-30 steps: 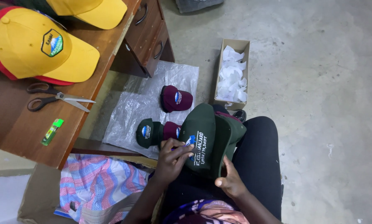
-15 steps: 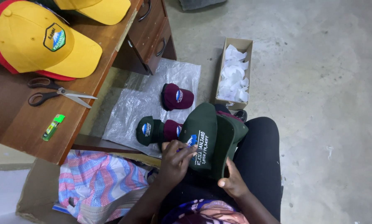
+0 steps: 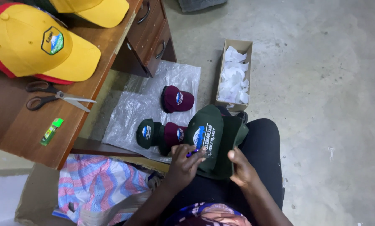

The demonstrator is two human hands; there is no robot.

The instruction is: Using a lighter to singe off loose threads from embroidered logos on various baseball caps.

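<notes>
A dark green cap [image 3: 208,138] with a white and blue embroidered front lies on my lap. My left hand [image 3: 184,162] rests on its front panel and pinches a small blue tool [image 3: 192,153] against the lettering. My right hand [image 3: 241,169] grips the cap's lower edge near the brim. Just left of the cap, on a clear plastic sheet [image 3: 133,113] on the floor, lie a green cap [image 3: 146,132] and a maroon cap [image 3: 173,134], with another maroon cap [image 3: 177,99] farther off.
A wooden desk [image 3: 16,125] at the left carries two yellow caps [image 3: 37,42], black-handled scissors [image 3: 53,98] and a small green object [image 3: 50,132]. A cardboard box [image 3: 234,75] of white paper scraps stands on the concrete floor. Striped cloth [image 3: 99,188] lies in a carton by my left arm.
My left hand has slid slightly down across the cap's front with the blue tool. The right hand has shifted a little along the cap's edge.
</notes>
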